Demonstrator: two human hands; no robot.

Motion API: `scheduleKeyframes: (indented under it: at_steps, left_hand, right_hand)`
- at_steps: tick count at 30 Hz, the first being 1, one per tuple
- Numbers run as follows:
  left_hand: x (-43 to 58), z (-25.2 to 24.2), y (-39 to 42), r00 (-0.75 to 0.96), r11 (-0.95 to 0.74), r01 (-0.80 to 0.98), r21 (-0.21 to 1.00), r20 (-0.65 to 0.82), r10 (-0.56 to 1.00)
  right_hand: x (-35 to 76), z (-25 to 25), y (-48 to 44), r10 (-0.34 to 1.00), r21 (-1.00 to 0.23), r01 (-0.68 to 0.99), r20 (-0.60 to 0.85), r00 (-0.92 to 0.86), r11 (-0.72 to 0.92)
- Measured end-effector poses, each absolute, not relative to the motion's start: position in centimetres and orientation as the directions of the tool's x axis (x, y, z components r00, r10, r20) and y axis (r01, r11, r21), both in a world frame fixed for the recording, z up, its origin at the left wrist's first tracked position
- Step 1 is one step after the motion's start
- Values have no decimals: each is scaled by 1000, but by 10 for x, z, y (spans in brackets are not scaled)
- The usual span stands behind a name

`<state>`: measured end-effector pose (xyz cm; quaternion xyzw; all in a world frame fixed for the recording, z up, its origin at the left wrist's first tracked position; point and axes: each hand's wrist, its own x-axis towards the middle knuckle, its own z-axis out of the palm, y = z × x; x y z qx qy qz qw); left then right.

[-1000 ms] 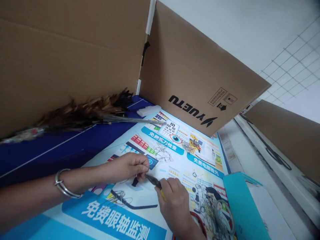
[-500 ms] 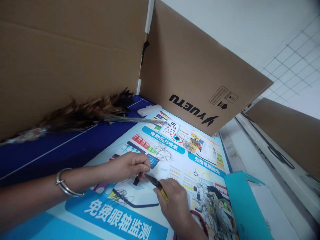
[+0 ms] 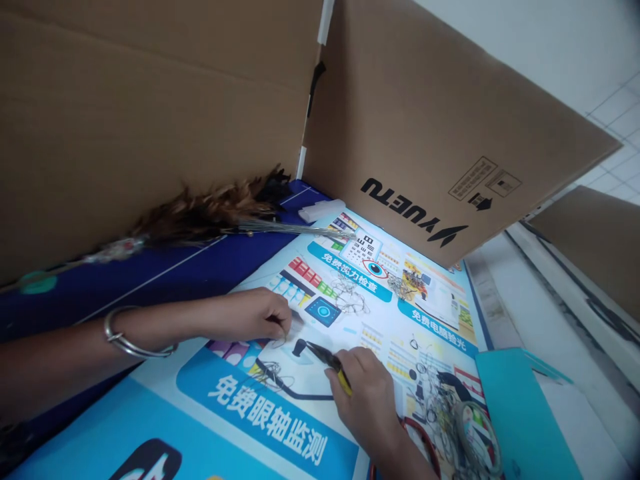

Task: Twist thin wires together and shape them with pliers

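Note:
My left hand (image 3: 253, 313), a silver bangle (image 3: 127, 340) on its wrist, rests on a printed poster (image 3: 280, 427) with its fingers curled in a pinch near a thin wire piece; what they hold is too small to name. My right hand (image 3: 367, 400) grips small pliers (image 3: 325, 357) with yellow handles. The dark jaws of the pliers point left towards the left fingertips and end a short way from them. A small tangle of bent wire (image 3: 273, 375) lies on the poster just below the hands.
Cardboard panels (image 3: 150, 107) stand behind and to the right. A feather duster (image 3: 200, 217) lies on the blue surface at the back. More wire shapes (image 3: 353, 297) sit further up the poster. A wire pile with rings (image 3: 453, 427) and a teal box (image 3: 525, 413) lie at the right.
The camera view has shifted, so everything sits further right. My left fingers have drawn slightly away from the plier tips, which met them before.

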<state>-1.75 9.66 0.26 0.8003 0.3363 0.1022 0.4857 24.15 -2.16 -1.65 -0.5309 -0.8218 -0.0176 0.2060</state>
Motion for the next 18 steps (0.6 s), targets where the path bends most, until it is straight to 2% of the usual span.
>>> scheduleKeyframes:
  at_steps: [6,12,16,18]
  left_hand:
    - [-15,5,92,734,-401,506,764,-137,665]
    - [-15,14,91,718,-399,507,764,-119,686]
    - [-16,25,78,776,-494,501,710,-115,620]
    - [-16,26,70,796,-562,525,640,-134,590]
  right_hand:
    - [241,-15,-21,857,-179,878,370,-358,444]
    - [241,-15,-22,860,-194,876,367,-353,442]
    - [241,-15,-22,870,-203,875,338,-358,439]
    - [242,-15,-22,876,-208,877,324,-357,434]
